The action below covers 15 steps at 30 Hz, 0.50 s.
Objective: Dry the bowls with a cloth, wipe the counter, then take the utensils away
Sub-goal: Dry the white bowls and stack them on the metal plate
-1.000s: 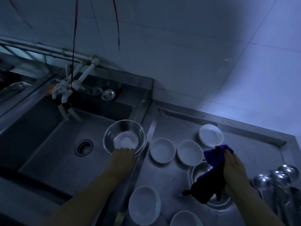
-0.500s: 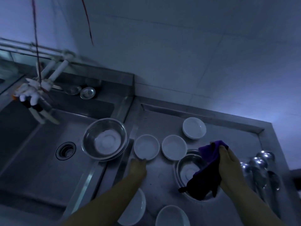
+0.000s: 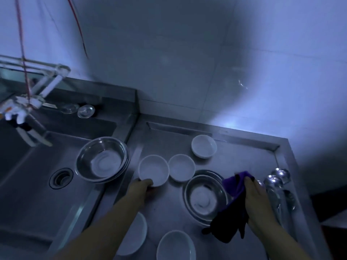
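My left hand (image 3: 141, 187) grips the near rim of a small white bowl (image 3: 153, 169) on the steel counter (image 3: 165, 209). My right hand (image 3: 255, 194) holds a purple cloth (image 3: 233, 186) that hangs over the right edge of a steel bowl (image 3: 203, 197). More white bowls stand around: one (image 3: 181, 167) beside the gripped bowl, one (image 3: 204, 146) farther back, and two at the front (image 3: 175, 244) (image 3: 135, 235). A stack of steel bowls (image 3: 102, 161) rests on the sink's right side. Steel ladles (image 3: 276, 182) lie at the counter's right edge.
The deep sink (image 3: 45, 188) with its drain (image 3: 61, 178) lies to the left, under a white tap (image 3: 24, 107). Small round lids (image 3: 86, 111) sit on the ledge behind it. A tiled wall (image 3: 187, 62) rises behind the counter.
My left hand left the steel bowl in the sink, crossed to the counter and took hold of the small white bowl. The view swung right. My right hand kept the cloth.
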Available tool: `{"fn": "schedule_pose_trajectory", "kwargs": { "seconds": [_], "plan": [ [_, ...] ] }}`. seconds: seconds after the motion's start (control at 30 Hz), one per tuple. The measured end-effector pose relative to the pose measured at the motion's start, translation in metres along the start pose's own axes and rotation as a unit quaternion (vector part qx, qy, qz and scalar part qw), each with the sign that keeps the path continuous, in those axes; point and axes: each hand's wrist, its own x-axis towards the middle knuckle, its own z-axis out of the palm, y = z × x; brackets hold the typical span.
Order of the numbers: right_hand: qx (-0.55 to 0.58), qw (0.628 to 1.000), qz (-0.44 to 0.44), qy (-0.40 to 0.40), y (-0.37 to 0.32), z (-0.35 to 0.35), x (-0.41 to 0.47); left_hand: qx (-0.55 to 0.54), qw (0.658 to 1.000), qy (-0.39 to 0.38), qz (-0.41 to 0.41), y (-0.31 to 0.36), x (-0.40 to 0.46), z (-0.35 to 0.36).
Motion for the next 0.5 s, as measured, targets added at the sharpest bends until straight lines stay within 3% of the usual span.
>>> {"fn": "schedule_pose_trajectory", "kwargs": {
  "seconds": [0.1, 0.2, 0.37, 0.5],
  "plan": [
    [0.007, 1.0, -0.016, -0.014, -0.004, -0.009, -0.007, 0.062, 0.995, -0.04, 0.061, 0.004, -0.025, -0.007],
    [-0.014, 0.998, -0.043, -0.038, -0.01, -0.017, -0.015, 0.154, 0.971, -0.042, 0.175, 0.005, -0.055, -0.012],
    [-0.034, 0.994, -0.066, -0.086, -0.019, -0.035, -0.034, 0.345, 0.859, 0.03, 0.377, 0.005, -0.113, -0.011],
    [-0.007, 0.989, -0.077, -0.129, -0.029, -0.05, -0.051, 0.423, 0.76, 0.063, 0.49, 0.003, -0.158, -0.01]
  ]
}}
